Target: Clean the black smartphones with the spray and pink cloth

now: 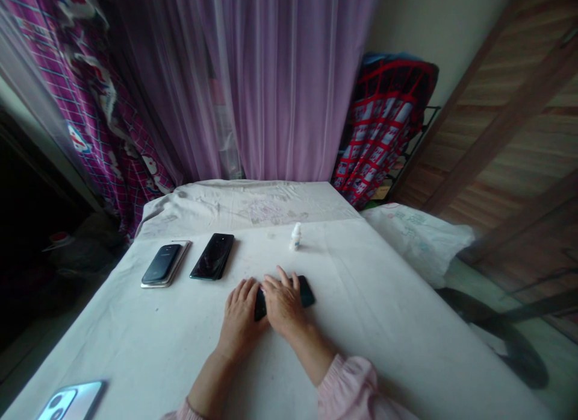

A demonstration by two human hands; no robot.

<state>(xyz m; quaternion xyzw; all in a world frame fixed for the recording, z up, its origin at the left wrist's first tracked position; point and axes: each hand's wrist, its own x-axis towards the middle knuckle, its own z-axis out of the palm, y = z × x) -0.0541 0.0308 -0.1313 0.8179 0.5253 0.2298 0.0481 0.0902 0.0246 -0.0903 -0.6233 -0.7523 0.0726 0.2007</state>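
A dark smartphone [307,291] lies flat on the table, partly covered by my hands. My left hand [241,314] is closed on its left end, fingers bent over the edge. Across the middle of the phone rests my right hand [284,305]. Its first fingers are drawn together and pressed down near the left hand, while the outer fingers are raised and apart. Whatever those fingertips hold, if anything, is hidden. Beyond the hands stands a small white bottle [295,237], upright with a narrow cap.
On the left, a black phone [212,256] lies beside a dark phone [161,263] stacked on a lighter one. A silvery phone [72,402] sits at the near left corner. White cloth [180,347] covers the table. Purple curtains [289,82] hang behind; a white plastic bag [415,239] is right.
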